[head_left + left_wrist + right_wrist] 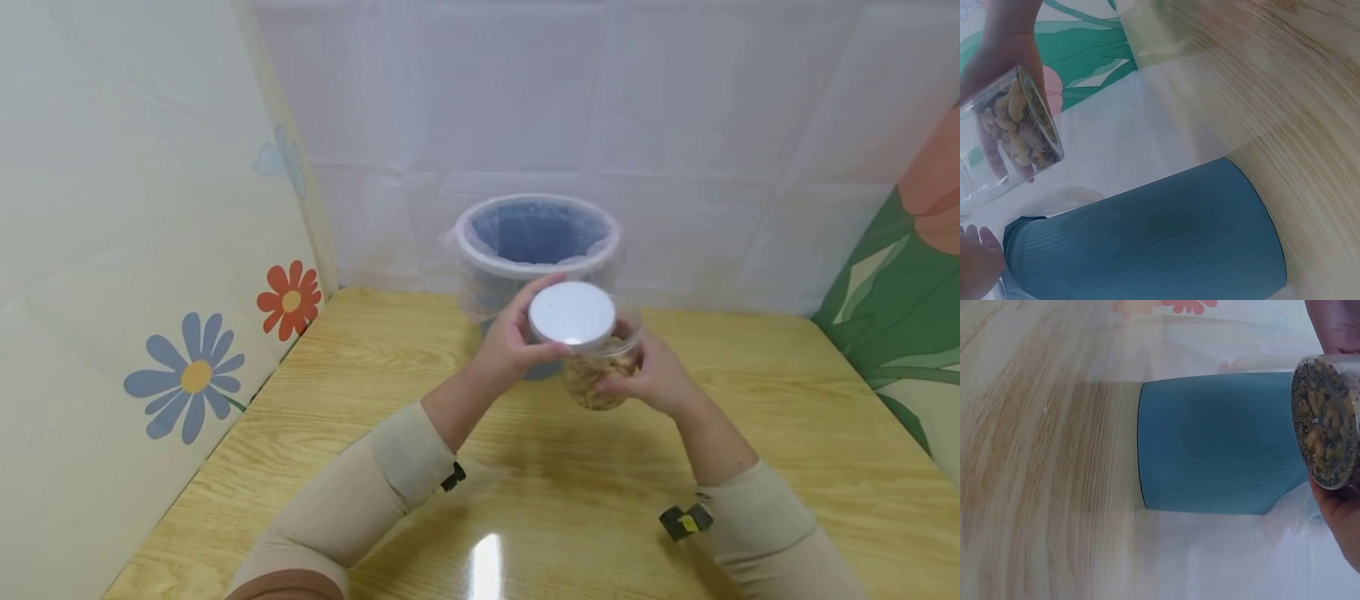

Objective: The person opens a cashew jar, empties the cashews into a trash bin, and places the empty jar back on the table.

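Observation:
My left hand [512, 342] holds a round white lid [572, 313] by its edge, fingers on the far side and thumb on the near side. My right hand [660, 375] grips a clear jar [1022, 125] with tan, nut-like pieces [1016, 122] inside. In the head view the lid overlaps the left part of the jar's mouth, and the rim shows at its right. Dark crumbs [1305, 412] lie at the jar's bottom in the right wrist view. Both hands are raised in front of a blue bin [551, 233].
The bin has a white rim and a clear plastic liner [474, 292] folded over it. It stands at the back of the wood-grain table [375, 367], close to a white sheet backdrop [675, 150]. Flower-printed panels [82, 250] border the table's left and right sides.

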The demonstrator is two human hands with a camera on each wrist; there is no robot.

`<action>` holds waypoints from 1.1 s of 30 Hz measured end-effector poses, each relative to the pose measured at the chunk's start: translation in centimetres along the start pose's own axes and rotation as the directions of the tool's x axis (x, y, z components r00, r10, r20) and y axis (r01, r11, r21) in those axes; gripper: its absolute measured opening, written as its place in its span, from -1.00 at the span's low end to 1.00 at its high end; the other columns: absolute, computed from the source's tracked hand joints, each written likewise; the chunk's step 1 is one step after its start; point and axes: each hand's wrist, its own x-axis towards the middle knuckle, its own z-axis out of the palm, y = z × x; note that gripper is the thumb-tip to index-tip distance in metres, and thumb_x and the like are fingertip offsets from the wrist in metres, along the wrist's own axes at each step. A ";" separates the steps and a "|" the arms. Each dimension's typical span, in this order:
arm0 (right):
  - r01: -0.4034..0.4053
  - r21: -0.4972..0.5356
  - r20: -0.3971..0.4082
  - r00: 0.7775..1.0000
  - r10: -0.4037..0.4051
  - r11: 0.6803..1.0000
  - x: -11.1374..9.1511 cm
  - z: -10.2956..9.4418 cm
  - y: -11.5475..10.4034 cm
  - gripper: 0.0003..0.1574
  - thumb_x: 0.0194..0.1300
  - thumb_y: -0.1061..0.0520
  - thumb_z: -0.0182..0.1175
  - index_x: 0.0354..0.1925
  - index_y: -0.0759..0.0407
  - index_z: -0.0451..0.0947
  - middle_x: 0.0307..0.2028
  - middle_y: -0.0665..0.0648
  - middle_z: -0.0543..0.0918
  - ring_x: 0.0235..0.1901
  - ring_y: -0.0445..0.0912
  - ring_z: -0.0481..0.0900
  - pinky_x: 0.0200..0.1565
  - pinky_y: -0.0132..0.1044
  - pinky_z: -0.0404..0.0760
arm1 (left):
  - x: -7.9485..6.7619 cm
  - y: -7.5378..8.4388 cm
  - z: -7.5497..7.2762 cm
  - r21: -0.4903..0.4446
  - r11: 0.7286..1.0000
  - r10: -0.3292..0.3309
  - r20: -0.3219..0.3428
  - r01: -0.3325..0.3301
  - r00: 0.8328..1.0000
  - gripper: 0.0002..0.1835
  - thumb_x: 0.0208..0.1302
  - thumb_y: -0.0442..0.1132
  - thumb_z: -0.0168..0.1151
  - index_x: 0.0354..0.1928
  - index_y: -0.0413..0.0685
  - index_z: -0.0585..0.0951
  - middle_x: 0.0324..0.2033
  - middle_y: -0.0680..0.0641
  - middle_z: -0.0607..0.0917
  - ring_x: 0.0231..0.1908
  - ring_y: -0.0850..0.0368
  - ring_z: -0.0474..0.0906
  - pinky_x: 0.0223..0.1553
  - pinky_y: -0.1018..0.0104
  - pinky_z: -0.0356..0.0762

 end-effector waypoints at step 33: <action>-0.009 0.129 -0.063 0.998 0.017 0.992 -1.2 -2.9 0.7 -0.09 -0.08 0.53 0.22 0.23 0.18 0.16 0.02 -0.07 0.46 -0.10 -0.20 0.53 -0.14 -0.34 0.57 | -1.7 -1.7 -1.6 0.034 0.993 -0.119 0.052 0.117 0.992 -0.03 -0.27 -0.47 0.46 0.30 -0.10 0.22 0.17 -0.20 0.36 0.10 -0.11 0.38 0.12 0.18 0.37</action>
